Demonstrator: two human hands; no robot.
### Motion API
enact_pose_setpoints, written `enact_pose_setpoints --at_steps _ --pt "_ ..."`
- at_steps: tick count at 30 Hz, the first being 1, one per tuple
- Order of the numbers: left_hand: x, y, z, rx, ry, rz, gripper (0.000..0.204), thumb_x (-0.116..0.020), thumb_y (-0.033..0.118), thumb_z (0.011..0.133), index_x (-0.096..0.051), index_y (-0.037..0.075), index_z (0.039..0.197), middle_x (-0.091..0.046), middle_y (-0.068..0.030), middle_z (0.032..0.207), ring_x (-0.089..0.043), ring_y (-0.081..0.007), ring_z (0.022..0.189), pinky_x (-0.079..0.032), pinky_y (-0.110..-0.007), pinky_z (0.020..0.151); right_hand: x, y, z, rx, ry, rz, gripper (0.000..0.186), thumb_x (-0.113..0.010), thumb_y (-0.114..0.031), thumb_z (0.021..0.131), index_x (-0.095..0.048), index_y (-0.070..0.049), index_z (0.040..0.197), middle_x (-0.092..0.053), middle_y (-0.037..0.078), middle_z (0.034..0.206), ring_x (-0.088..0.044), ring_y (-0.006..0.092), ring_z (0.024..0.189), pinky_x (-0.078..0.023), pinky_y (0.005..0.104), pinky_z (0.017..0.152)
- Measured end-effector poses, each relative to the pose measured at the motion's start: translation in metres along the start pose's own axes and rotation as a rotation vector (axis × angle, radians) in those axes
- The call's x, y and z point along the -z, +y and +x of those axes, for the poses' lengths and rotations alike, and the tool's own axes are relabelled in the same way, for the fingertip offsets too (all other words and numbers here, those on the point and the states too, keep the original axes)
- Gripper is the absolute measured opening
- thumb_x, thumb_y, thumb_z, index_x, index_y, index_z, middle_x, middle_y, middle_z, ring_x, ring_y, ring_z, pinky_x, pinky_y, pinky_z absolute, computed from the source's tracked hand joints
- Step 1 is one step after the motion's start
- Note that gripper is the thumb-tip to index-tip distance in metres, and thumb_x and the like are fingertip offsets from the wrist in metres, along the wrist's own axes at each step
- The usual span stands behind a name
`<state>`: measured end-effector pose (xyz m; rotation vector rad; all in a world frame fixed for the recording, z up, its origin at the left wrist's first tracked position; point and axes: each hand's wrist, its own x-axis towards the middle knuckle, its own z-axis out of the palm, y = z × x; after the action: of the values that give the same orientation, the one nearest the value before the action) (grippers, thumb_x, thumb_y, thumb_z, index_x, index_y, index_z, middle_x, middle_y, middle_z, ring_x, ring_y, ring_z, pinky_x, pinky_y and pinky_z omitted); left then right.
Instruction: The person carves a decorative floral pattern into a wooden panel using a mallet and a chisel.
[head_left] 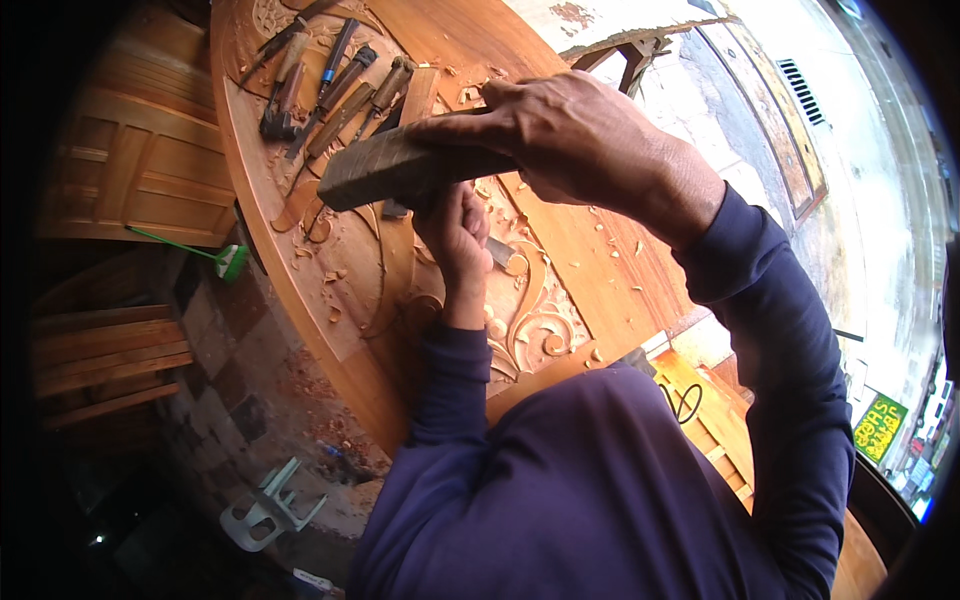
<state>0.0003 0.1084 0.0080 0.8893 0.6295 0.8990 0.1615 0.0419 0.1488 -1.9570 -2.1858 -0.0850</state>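
Note:
My right hand (590, 150) grips a long, dark wooden block (370, 170), held over my left hand. My left hand (455, 235) is closed upright on a carving chisel, whose upper part is hidden under the block. Beneath them lies a curved wooden panel (540, 320) carved with raised scrolls and leaves, strewn with pale shavings. A short round wooden piece (505, 258) lies beside my left hand. Several chisels and gouges (335, 90) with wooden and dark handles lie at the panel's upper left.
Wooden doors (125, 170), a green brush (230, 262), stacked boards (110, 355), and a pale plastic chair (265, 505) are at the left. A bright paved area (790, 150) and a green sign (880, 425) are at the right, with a yellowish wooden piece (710, 445) below the panel.

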Motion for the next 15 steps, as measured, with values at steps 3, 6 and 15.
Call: enact_pose_setpoints --at_steps 3,6,15 --pt "-0.003 0.002 -0.009 -0.031 0.054 -0.046 0.043 -0.064 0.032 0.100 -0.046 0.013 0.066 -0.033 0.0045 0.052 -0.028 -0.0059 0.037 -0.018 -0.023 0.035 0.007 -0.009 0.002 0.038 0.080 -0.016 0.064 -0.059 -0.011 0.096 -0.048 -0.038 0.153 -0.065 0.008 0.097 -0.072 0.0262 0.086 -0.060 0.0387 0.073" --pt "0.005 0.000 -0.014 -0.091 0.141 -0.084 0.041 -0.062 0.027 0.099 -0.044 0.013 0.065 -0.034 0.0035 0.052 -0.027 -0.0079 0.037 -0.020 -0.023 0.036 0.007 -0.017 -0.001 0.083 0.041 0.011 0.058 -0.055 -0.016 0.099 -0.048 -0.039 0.152 -0.064 0.008 0.103 -0.071 0.0275 0.087 -0.058 0.0391 0.074" --pt "-0.001 -0.003 -0.022 -0.108 0.233 -0.043 0.038 -0.060 0.030 0.096 -0.042 0.015 0.066 -0.034 0.0046 0.057 -0.030 -0.0065 0.043 -0.025 -0.020 0.037 0.016 -0.025 -0.004 0.117 0.097 -0.145 0.054 -0.053 -0.022 0.100 -0.049 -0.036 0.152 -0.061 0.005 0.103 -0.067 0.0207 0.093 -0.054 0.0327 0.072"
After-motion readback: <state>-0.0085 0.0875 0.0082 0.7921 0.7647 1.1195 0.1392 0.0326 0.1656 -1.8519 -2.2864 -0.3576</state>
